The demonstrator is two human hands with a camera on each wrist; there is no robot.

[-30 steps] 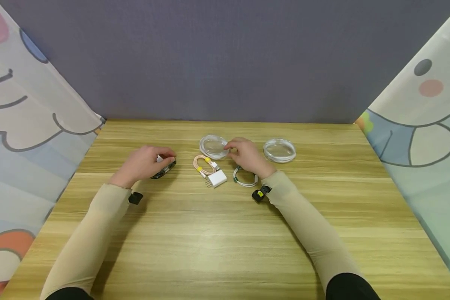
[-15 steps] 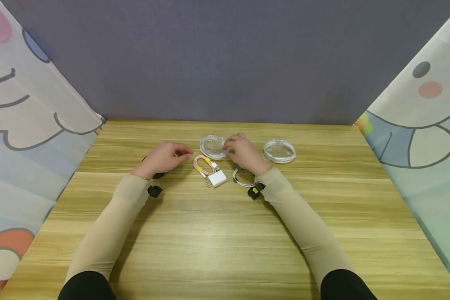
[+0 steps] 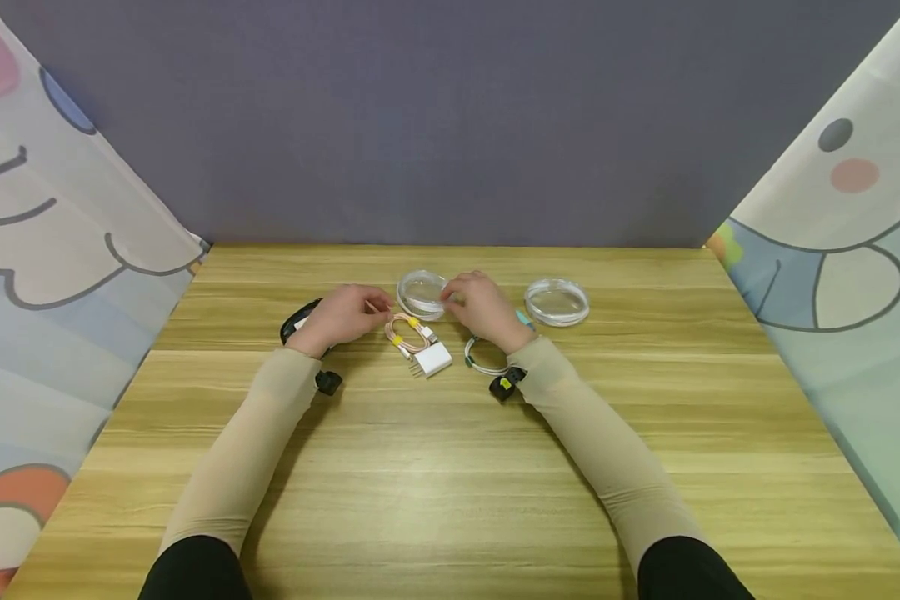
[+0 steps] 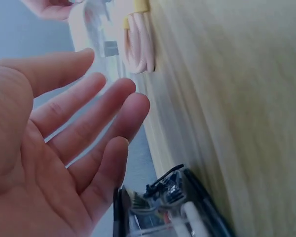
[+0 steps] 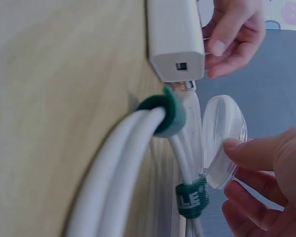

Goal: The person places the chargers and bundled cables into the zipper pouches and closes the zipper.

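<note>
My left hand (image 3: 351, 315) hovers left of a coiled pink cable (image 3: 408, 332) with yellow ties, its fingers loosely bent and nothing in them. Under its wrist side lies a black-edged case with a see-through top (image 4: 163, 207), white items inside. My right hand (image 3: 486, 310) pinches the rim of a clear round plastic case (image 5: 224, 140) between thumb and fingers. In the right wrist view that case leans at an angle. A coiled white cable (image 3: 487, 367) with green ties lies below the right hand, partly hidden by it. A white charger (image 3: 433, 359) sits between the hands.
Another clear round case (image 3: 557, 302) lies to the right of the right hand. Everything rests on a wooden table (image 3: 420, 467). A grey panel (image 3: 450, 125) rises at the back, with cartoon-printed sheets (image 3: 832, 208) at both sides.
My left hand has let go of the black-edged case and moved right, towards the pink cable. My right hand stays at the clear round case, shifting only slightly.
</note>
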